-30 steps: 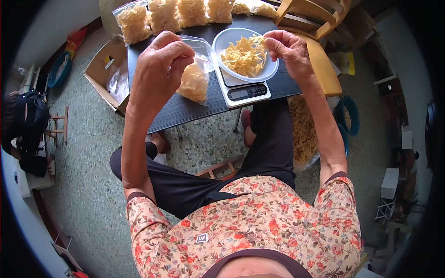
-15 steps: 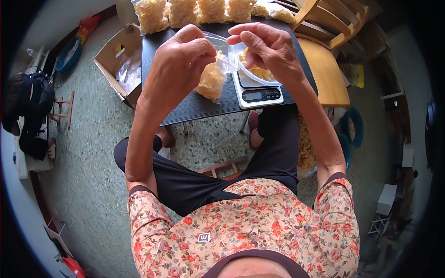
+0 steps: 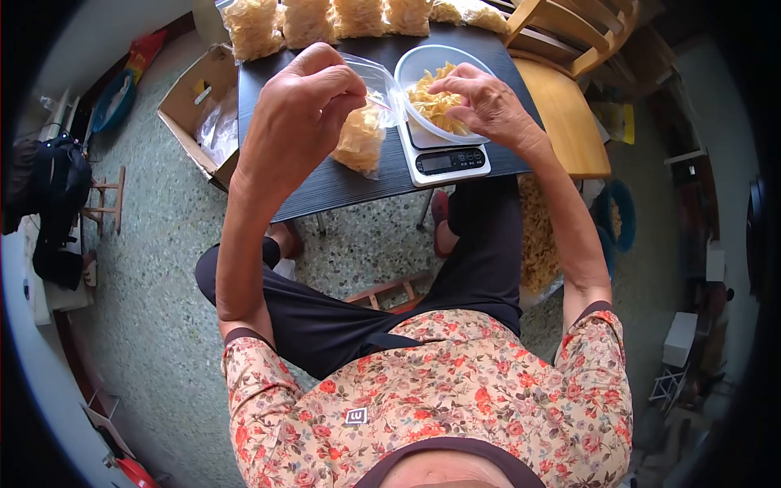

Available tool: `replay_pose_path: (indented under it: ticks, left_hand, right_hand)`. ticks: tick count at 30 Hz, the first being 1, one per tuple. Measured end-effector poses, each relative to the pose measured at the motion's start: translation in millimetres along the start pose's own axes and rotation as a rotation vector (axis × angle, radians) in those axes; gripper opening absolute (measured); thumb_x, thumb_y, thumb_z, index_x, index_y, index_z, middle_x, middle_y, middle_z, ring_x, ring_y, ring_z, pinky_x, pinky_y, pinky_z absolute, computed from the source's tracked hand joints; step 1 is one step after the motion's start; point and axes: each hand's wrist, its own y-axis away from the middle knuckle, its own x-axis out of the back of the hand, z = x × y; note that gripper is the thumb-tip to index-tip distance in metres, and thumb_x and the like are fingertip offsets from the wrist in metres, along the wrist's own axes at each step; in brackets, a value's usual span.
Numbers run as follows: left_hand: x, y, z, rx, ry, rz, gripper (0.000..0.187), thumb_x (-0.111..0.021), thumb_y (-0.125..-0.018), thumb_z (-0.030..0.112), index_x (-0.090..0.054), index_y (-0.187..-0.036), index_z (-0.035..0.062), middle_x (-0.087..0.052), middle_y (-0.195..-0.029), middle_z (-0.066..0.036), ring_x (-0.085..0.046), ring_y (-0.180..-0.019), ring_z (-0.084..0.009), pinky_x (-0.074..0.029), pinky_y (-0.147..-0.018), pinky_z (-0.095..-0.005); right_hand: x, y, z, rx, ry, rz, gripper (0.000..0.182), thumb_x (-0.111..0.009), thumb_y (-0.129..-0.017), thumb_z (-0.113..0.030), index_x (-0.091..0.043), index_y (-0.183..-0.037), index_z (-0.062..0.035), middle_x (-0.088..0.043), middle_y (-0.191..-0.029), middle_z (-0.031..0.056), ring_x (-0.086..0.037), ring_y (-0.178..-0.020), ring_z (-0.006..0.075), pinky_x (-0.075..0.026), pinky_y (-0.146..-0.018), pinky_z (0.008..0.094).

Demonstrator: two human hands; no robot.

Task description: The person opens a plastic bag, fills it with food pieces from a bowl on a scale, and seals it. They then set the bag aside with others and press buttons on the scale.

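My left hand (image 3: 305, 114) pinches the edge of a clear plastic bag (image 3: 359, 140) that holds pale yellow dried pieces and rests on the dark table. The bag's mouth spreads toward the bowl. Over the right part of a white translucent bowl (image 3: 409, 67), my right hand (image 3: 484, 106) has its fingers bent down at the yellow pieces (image 3: 431, 99) inside. Whether it grips any of them cannot be made out. Beneath the bowl is a white kitchen scale (image 3: 451, 165) with a dark display.
Several filled bags (image 3: 309, 22) line the table's far edge. An open cardboard box (image 3: 183, 118) with plastic bags stands left of the table, a wooden chair (image 3: 561, 114) right of it. On the floor are a large heap of yellow pieces (image 3: 538, 236) and a blue basket (image 3: 625, 215).
My right hand has moved from beside the bag's mouth down to the pieces in the bowl. My left hand still holds the bag's edge. The view has shifted slightly.
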Motion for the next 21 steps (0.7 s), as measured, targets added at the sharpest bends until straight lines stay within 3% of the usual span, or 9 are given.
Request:
replay_pose_path:
  ticks: [9, 11, 13, 15, 16, 18, 21]
  left_hand:
    - [-3.5, -1.9, -2.7, -0.027, 0.014, -0.010, 0.008, -0.074, -0.086, -0.004, -0.071, -0.093, -0.0030, -0.065, -0.094, -0.008, -0.070, -0.080, -0.0174, -0.057, -0.072, -0.0284]
    - [-5.8, -1.9, -1.8, -0.007, 0.051, 0.010, 0.005, -0.073, -0.088, 0.000, -0.069, -0.091, -0.0009, -0.062, -0.090, -0.012, -0.067, -0.077, -0.0266, -0.053, -0.070, -0.0359]
    - [-5.7, -2.5, -1.2, -0.010, 0.053, 0.009, 0.005, -0.073, -0.088, 0.000, -0.069, -0.091, -0.0009, -0.062, -0.090, -0.012, -0.067, -0.077, -0.0265, -0.053, -0.070, -0.0359]
    - [-4.8, -2.5, -1.1, -0.013, 0.055, 0.010, 0.005, -0.073, -0.088, 0.000, -0.069, -0.091, -0.0009, -0.062, -0.090, -0.012, -0.067, -0.077, -0.0265, -0.053, -0.070, -0.0358]
    - [-4.3, -2.5, -1.1, -0.002, 0.057, 0.007, 0.005, -0.073, -0.088, 0.001, -0.069, -0.091, -0.0008, -0.062, -0.090, -0.012, -0.067, -0.077, -0.0266, -0.053, -0.070, -0.0359]
    - [-4.5, -3.1, -0.2, 0.003, 0.060, 0.009, 0.006, -0.073, -0.088, 0.001, -0.069, -0.091, -0.0008, -0.063, -0.090, -0.012, -0.067, -0.078, -0.0268, -0.053, -0.070, -0.0361]
    - [-5.0, -3.6, 0.3, 0.021, 0.074, 0.014, 0.006, -0.073, -0.087, 0.002, -0.069, -0.091, -0.0004, -0.063, -0.091, -0.012, -0.067, -0.078, -0.0281, -0.053, -0.070, -0.0366]
  right_hand:
    - [-19.5, -11.2, -5.3, 0.058, -0.096, -0.017, 0.024, -0.081, -0.083, -0.009, -0.078, -0.105, -0.0181, -0.066, -0.110, 0.0075, -0.068, -0.102, 0.0280, -0.055, -0.090, 0.0389]
    - [-19.4, -13.7, 0.6, 0.057, -0.089, 0.002, 0.021, -0.080, -0.085, -0.009, -0.077, -0.105, -0.0156, -0.067, -0.107, 0.0079, -0.069, -0.098, 0.0267, -0.056, -0.087, 0.0377]
    - [-17.1, -13.6, 5.5, 0.058, -0.081, 0.022, 0.019, -0.078, -0.087, -0.010, -0.077, -0.105, -0.0131, -0.069, -0.103, 0.0083, -0.070, -0.094, 0.0255, -0.057, -0.084, 0.0365]
    - [-13.1, -10.4, 10.5, -0.024, -0.290, 0.245, 0.016, -0.077, -0.089, -0.011, -0.076, -0.105, -0.0064, -0.073, -0.094, 0.0076, -0.072, -0.083, 0.0211, -0.058, -0.076, 0.0339]
    - [-9.8, -8.1, 11.9, -0.023, -0.287, 0.246, 0.016, -0.077, -0.089, -0.011, -0.076, -0.105, -0.0064, -0.073, -0.094, 0.0076, -0.072, -0.083, 0.0211, -0.058, -0.076, 0.0339]
    - [-1.3, -2.9, 14.7, -0.365, -0.596, 0.317, 0.018, -0.074, -0.097, -0.013, -0.073, -0.109, -0.0002, -0.074, -0.091, 0.0038, -0.065, -0.074, 0.0068, -0.054, -0.064, 0.0232]
    - [9.4, 1.2, 10.7, -0.388, -0.940, 0.395, 0.019, -0.071, -0.100, -0.016, -0.072, -0.112, -0.0014, -0.074, -0.092, 0.0038, -0.067, -0.075, 0.0067, -0.055, -0.064, 0.0201]
